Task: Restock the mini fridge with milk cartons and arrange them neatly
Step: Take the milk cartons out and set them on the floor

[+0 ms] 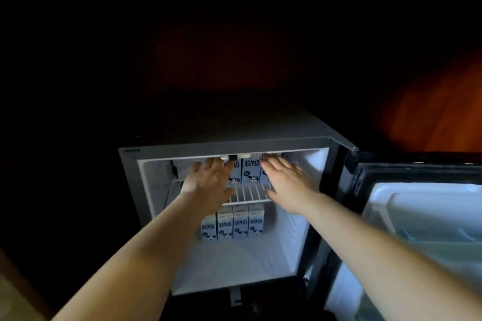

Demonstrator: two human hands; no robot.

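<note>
Left hand (208,180): palm down, reaching into the upper part of the mini fridge (234,143); its fingers (217,164) are stretched out and slightly spread, clamped on nothing.
Right hand (284,180): also palm down and reaching in, blurred; its fingers (271,161) are extended and a little apart, gripping nothing that can be seen.
Upper milk cartons (251,172): standing upright on the wire shelf (250,194), between the two sets of fingers and just behind them; the left fingertips overlap the leftmost carton and the right fingertips overlap the rightmost one, but whether they touch cannot be told.
Wire shelf: white, lying below the fingers, its bare front part showing between the two thumbs.
Lower milk cartons (232,225): four blue-and-white cartons upright in a row on the fridge floor, well below the fingers, under the shelf and toward the left forearm.
Mini fridge: lit white inside, dark outside; its top edge sits just above the fingertips.
Fridge door (417,216): swung open, well to the right of the right hand's fingers, with pale door shelves on its inner side.
Surroundings: dark; little else can be made out.
</note>
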